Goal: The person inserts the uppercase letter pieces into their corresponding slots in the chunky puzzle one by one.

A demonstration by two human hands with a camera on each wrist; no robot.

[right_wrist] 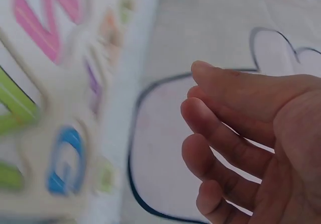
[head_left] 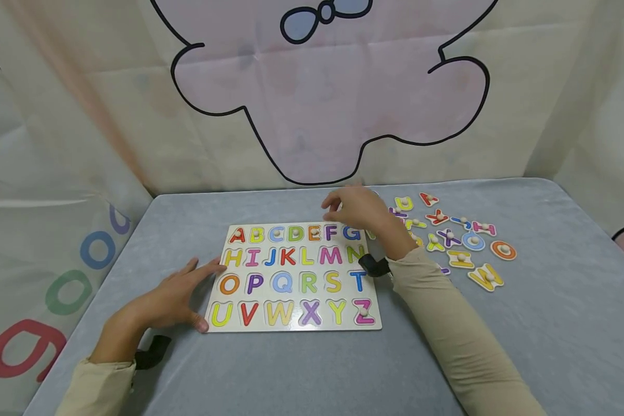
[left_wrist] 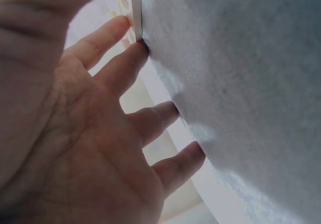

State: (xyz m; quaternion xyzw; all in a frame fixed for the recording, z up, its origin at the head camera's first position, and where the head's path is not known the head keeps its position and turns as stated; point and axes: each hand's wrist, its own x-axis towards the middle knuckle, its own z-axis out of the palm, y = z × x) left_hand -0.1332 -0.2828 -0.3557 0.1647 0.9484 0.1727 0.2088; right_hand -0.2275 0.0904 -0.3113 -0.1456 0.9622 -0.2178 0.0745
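A white alphabet puzzle board (head_left: 319,293) lies flat, with printed colored letters from A to Z. Small knobs show on several of its letters, among them the pink Z (head_left: 363,312). My left hand (head_left: 169,300) rests against the board's left edge, fingers spread, thumb at the near corner. In the left wrist view its fingertips (left_wrist: 128,61) touch the board's side and the cloth. Above the board's far edge, by the F and G, hovers my right hand (head_left: 361,208). Its fingers (right_wrist: 220,138) are loosely bent in the right wrist view, and nothing is visible between them and the thumb.
Loose knobbed letter pieces lie scattered right of the board, such as a yellow W (head_left: 486,278), an orange O (head_left: 503,250) and a red A (head_left: 429,199). The right forearm hides some of them. A grey cloth (head_left: 312,375) covers the table; a printed curtain (head_left: 312,115) hangs behind.
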